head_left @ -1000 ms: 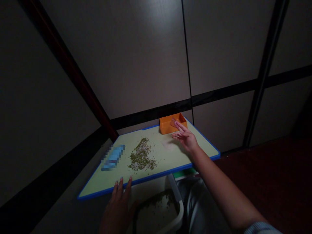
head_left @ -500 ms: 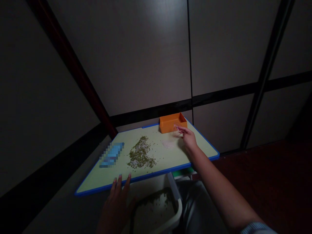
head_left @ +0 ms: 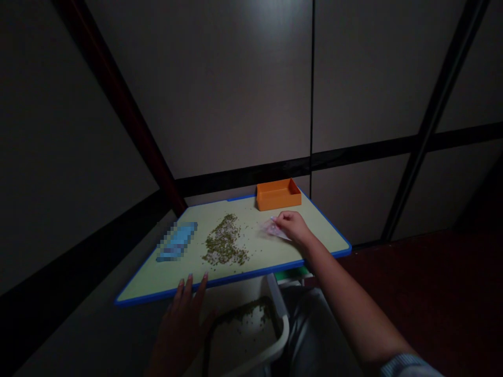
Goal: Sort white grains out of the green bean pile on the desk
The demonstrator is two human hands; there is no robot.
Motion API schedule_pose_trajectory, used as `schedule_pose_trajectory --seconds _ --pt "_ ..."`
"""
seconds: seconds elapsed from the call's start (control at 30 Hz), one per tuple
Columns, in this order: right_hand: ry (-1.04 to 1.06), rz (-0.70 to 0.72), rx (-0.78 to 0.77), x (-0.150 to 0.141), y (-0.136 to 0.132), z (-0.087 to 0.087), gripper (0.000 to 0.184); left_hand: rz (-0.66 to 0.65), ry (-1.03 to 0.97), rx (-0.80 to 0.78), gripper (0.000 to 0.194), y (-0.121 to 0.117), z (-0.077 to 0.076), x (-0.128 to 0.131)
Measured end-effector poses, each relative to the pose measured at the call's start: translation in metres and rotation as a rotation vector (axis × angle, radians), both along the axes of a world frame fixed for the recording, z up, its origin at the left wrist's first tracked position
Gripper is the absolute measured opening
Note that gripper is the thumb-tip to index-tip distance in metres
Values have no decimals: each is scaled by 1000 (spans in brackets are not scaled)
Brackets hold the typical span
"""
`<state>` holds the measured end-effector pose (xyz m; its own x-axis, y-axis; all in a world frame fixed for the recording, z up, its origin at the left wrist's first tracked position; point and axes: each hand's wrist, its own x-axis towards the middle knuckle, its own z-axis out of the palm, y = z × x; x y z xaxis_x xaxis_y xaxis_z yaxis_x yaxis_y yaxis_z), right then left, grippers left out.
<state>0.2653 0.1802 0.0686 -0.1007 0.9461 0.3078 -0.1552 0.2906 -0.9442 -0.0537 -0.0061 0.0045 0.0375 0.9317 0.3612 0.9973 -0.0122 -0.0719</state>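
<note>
My right hand (head_left: 293,225) is pinched over the board, shut on a small clear plastic bag (head_left: 275,228) with pinkish marks. The bag is blurred, so I cannot make out its contents. To its left, a loose heap of small green-brown grains (head_left: 226,243), mixed with paler bits, spreads across the pale yellow tabletop (head_left: 165,277) with a blue rim. My left hand (head_left: 183,314), fingers apart and holding nothing, rests its fingertips at the near edge of the tabletop.
An orange open box (head_left: 279,196) stands at the back of the tabletop. A blue pixelated item (head_left: 178,242) lies on the left. Below the near edge is a white bin (head_left: 281,335) with grains inside. A panelled wall (head_left: 236,94) rises behind.
My right hand has come from the front of the orange box nearer and slightly left, bringing the plastic bag low over the tabletop. The left hand has stayed at the edge.
</note>
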Motion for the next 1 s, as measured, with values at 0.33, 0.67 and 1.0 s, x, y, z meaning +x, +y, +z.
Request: schedule_pose_trajectory --seconds 0.33,0.67,1.0 --pt "-832 -56 202 1 -5 -4 30 61 93 38 68 6 -5 9" --pt "-913 -20 188 -2 -13 2 29 6 56 110 66 7 -6 10" --pt "-968 108 255 -6 -18 5 15 102 81 105 65 6 3 29"
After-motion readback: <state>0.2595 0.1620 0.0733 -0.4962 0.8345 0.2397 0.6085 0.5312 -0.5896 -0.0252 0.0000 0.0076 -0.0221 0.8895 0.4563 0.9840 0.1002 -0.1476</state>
